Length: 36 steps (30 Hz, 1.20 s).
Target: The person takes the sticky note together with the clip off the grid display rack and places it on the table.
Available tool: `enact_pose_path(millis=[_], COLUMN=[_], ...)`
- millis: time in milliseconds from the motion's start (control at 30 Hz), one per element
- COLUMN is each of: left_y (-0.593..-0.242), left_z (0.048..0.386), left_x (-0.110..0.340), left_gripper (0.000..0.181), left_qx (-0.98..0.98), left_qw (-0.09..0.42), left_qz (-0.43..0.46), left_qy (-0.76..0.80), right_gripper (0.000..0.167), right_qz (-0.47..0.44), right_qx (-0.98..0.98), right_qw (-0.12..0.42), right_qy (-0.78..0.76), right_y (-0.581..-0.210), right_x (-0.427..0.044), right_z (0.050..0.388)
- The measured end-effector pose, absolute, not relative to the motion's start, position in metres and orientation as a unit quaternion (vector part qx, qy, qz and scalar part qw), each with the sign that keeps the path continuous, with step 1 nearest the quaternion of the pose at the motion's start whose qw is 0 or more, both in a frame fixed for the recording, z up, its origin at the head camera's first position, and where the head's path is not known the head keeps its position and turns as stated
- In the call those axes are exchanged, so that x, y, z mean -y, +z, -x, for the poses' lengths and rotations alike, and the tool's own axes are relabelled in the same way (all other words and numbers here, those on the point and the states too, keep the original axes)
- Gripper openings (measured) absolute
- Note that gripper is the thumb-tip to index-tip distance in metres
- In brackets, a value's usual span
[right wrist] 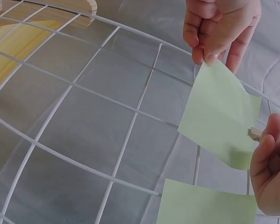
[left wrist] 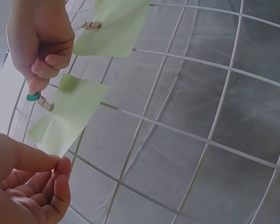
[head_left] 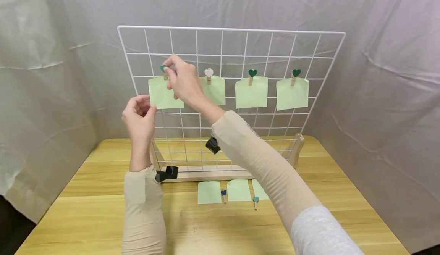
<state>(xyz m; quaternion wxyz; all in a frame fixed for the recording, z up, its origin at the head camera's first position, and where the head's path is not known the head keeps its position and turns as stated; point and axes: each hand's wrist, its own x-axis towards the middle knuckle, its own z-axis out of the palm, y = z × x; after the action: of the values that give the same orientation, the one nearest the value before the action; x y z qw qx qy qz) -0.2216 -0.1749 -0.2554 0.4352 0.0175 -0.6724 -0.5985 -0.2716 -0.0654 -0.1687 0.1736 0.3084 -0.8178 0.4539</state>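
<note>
Right fingers [head_left: 170, 74] pinch the teal heart clothespin [left wrist: 39, 101] at the leftmost green note [head_left: 161, 96], up at the wire grid [head_left: 232, 29]; left fingers [head_left: 151, 114] nip its lower corner: tug early there, and it could slip crooked!

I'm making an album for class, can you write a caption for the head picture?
The left hand pinches a green note while the right hand pinches its heart clip at the grid.
</note>
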Motion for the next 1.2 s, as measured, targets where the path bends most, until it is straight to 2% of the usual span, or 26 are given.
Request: enact_pose_path(millis=[367,833,1200], left_y=[-0.260,-0.275,-0.286], left_z=[0.215,0.204,0.195], left_x=[0.176,0.176,0.171], left_gripper=[0.023,0.015,0.019], left_qx=[0.671,0.666,0.666], left_qw=[0.423,0.416,0.380], left_qz=[-0.024,-0.020,-0.017], left_qy=[-0.609,-0.618,-0.642], right_gripper=[0.019,0.018,0.015], right_qz=[-0.350,-0.372,-0.369], right_qx=[0.753,0.728,0.721], right_qw=[0.195,0.191,0.161], right_qy=[0.522,0.544,0.564], right_y=[-0.171,-0.191,-0.217], right_x=[0.056,0.035,0.022], right_z=[0.264,0.256,0.249])
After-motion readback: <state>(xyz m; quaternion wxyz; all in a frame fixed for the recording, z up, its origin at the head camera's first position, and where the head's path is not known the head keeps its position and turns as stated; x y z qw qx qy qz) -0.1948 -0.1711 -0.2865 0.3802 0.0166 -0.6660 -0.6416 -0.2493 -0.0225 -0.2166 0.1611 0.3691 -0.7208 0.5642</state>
